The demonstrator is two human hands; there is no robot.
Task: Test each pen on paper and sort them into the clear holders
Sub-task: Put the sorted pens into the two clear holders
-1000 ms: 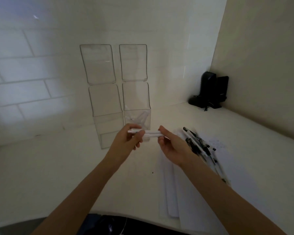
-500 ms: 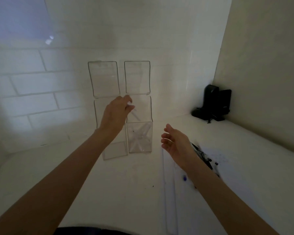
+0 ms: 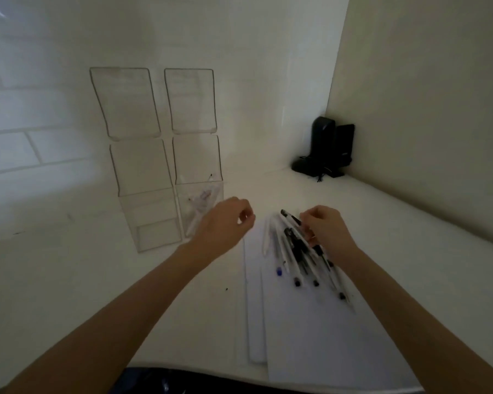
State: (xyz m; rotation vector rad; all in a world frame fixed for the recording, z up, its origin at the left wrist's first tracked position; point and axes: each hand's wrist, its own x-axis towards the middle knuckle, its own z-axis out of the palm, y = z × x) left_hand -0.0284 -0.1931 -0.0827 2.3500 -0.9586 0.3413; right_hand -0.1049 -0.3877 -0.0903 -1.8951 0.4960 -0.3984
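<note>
Two clear holders stand side by side against the tiled wall. The left holder [image 3: 150, 223] looks empty, and the right holder [image 3: 201, 207] has a few pens leaning inside. A pile of white pens [image 3: 299, 254] with dark caps and tips lies on white paper sheets [image 3: 310, 331]. My right hand [image 3: 328, 231] is at the far end of the pile, fingertips curled round a black-capped pen [image 3: 289, 216]. My left hand [image 3: 224, 224] hovers between the right holder and the pile, fingers loosely curled and holding nothing.
A black device [image 3: 325, 150] with a cable sits in the far right corner where the two walls meet. The white counter [image 3: 103, 285] runs left of the paper. A dark garment shows at the bottom edge.
My left hand carried a white pen up to the right holder, let it go and came back down. My right hand moved onto the pile and took hold of a pen.
</note>
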